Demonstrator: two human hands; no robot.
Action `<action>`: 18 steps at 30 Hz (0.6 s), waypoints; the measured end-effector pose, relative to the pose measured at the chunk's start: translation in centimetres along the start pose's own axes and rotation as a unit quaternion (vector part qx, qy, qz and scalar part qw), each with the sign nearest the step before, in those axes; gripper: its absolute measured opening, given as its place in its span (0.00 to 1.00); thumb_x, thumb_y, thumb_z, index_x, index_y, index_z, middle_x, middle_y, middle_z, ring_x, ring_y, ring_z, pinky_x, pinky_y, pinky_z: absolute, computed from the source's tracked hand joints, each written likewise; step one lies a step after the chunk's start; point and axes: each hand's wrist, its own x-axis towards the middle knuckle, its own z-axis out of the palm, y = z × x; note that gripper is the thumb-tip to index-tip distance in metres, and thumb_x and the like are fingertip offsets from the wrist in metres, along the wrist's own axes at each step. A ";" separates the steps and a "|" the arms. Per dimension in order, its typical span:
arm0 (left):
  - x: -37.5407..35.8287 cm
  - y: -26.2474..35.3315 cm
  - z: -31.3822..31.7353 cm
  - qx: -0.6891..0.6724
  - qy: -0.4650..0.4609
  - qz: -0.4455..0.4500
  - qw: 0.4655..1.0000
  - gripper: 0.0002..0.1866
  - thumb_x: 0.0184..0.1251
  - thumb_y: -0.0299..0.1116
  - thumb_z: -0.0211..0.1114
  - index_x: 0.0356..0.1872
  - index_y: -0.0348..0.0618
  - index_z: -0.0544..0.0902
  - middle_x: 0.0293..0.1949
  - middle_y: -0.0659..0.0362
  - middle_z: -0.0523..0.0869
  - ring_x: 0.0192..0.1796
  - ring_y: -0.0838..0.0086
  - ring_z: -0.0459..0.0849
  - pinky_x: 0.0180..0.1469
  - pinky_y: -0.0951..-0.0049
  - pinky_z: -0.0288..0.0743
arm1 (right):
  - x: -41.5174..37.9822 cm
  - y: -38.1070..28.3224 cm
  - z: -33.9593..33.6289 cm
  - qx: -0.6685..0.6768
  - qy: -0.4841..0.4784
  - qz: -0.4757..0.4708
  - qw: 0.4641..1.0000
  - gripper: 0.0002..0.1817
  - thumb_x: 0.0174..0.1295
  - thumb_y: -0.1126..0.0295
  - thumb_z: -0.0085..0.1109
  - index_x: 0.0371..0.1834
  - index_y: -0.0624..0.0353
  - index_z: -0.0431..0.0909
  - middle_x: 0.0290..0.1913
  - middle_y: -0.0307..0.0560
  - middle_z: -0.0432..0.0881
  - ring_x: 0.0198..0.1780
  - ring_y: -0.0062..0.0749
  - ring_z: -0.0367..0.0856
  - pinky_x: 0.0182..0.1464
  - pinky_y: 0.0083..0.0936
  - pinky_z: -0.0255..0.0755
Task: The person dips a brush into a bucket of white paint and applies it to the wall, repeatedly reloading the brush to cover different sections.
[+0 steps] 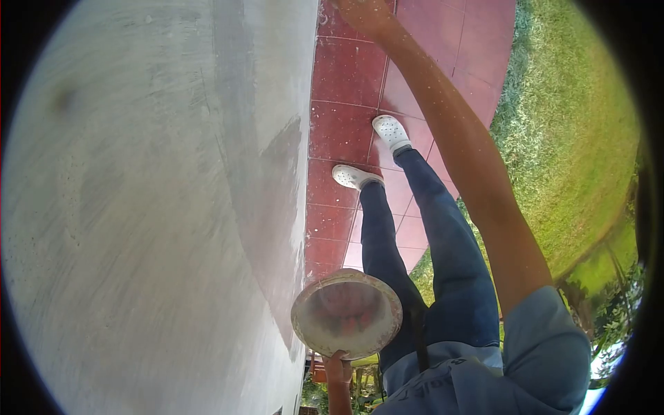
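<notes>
My left hand (338, 364) holds a round bowl (309, 330) with a pale, crusted rim. The thumb lies at the rim, and reddish finger shapes show through its cloudy bottom. A whitish residue coats the inside. My right arm stretches up across the view, and the right hand (363, 15) is cut off by the top edge. Its fingers and anything in them are out of sight. Nearest to both hands is a grey-white wall (138, 228) with streaky smears and a darker, damp-looking patch (259, 187) along its lower part.
Red floor tiles (339, 131) speckled with white spots run along the wall's base. My white clogs (389, 131) stand on them, toes towards the wall. Grass (567, 138) lies beyond the tiles on the right, with plants (615, 318) at the lower right.
</notes>
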 end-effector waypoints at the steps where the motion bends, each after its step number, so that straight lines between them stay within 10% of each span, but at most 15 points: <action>1: 0.0 -0.1 0.1 -0.001 -0.001 0.001 1.000 0.40 0.45 0.08 0.57 0.66 0.42 0.67 0.57 0.56 0.77 0.58 0.61 0.79 0.60 0.60 0.75 | -1.7 -2.0 1.4 0.071 0.087 0.132 0.985 0.28 0.66 0.69 0.55 0.71 0.60 0.66 0.46 0.57 0.82 0.44 0.40 0.80 0.49 0.37 0.75; 2: -0.1 -0.2 0.0 0.001 0.002 0.003 1.000 0.40 0.45 0.08 0.57 0.65 0.42 0.68 0.58 0.56 0.77 0.58 0.61 0.79 0.61 0.60 0.75 | -3.4 -3.5 3.4 0.142 0.171 0.261 0.939 0.25 0.67 0.69 0.56 0.68 0.57 0.69 0.37 0.55 0.83 0.32 0.39 0.81 0.41 0.37 0.76; 3: -0.2 -0.1 -0.1 0.004 0.004 0.005 1.000 0.39 0.45 0.07 0.57 0.65 0.42 0.68 0.58 0.56 0.77 0.59 0.61 0.79 0.61 0.60 0.75 | -6.1 -2.7 7.6 0.022 0.243 0.026 0.969 0.26 0.72 0.65 0.50 0.71 0.59 0.63 0.33 0.59 0.82 0.30 0.43 0.81 0.39 0.40 0.76; 4: 0.1 -0.1 -0.3 0.008 0.003 0.008 1.000 0.39 0.45 0.07 0.57 0.65 0.42 0.68 0.58 0.56 0.77 0.59 0.61 0.79 0.61 0.60 0.75 | -8.7 -7.7 8.4 0.084 0.064 0.196 0.975 0.30 0.72 0.67 0.50 0.75 0.57 0.55 0.32 0.64 0.81 0.30 0.51 0.82 0.38 0.43 0.76; 7: 0.1 -0.2 -1.1 0.025 0.015 0.020 0.999 0.40 0.44 0.07 0.57 0.65 0.41 0.67 0.59 0.56 0.77 0.59 0.61 0.79 0.61 0.60 0.75 | -19.0 -14.6 13.3 0.081 -0.219 0.213 0.949 0.40 0.67 0.73 0.49 0.79 0.62 0.41 0.25 0.61 0.79 0.31 0.59 0.81 0.36 0.50 0.74; 11: -0.7 0.3 0.1 0.034 -0.008 0.031 0.999 0.40 0.46 0.06 0.57 0.66 0.42 0.66 0.60 0.55 0.77 0.60 0.61 0.78 0.62 0.58 0.76 | -26.5 -13.5 12.8 0.055 -0.416 0.142 0.896 0.36 0.61 0.74 0.53 0.75 0.51 0.59 0.32 0.57 0.83 0.37 0.52 0.84 0.41 0.47 0.77; 13: -1.1 0.7 1.0 0.039 -0.009 0.023 0.999 0.40 0.46 0.06 0.58 0.66 0.42 0.66 0.60 0.55 0.76 0.60 0.61 0.78 0.63 0.58 0.75 | -26.4 -11.6 12.7 0.055 -0.601 -0.057 0.795 0.27 0.58 0.73 0.56 0.64 0.46 0.75 0.42 0.50 0.85 0.49 0.47 0.84 0.51 0.45 0.77; 18: -1.4 0.2 1.1 0.034 0.014 0.031 0.999 0.40 0.47 0.06 0.59 0.67 0.43 0.66 0.60 0.55 0.76 0.62 0.60 0.77 0.64 0.57 0.75 | -8.8 -9.0 4.4 0.079 -0.346 0.036 0.934 0.33 0.53 0.69 0.67 0.67 0.48 0.74 0.48 0.55 0.84 0.50 0.45 0.82 0.52 0.41 0.76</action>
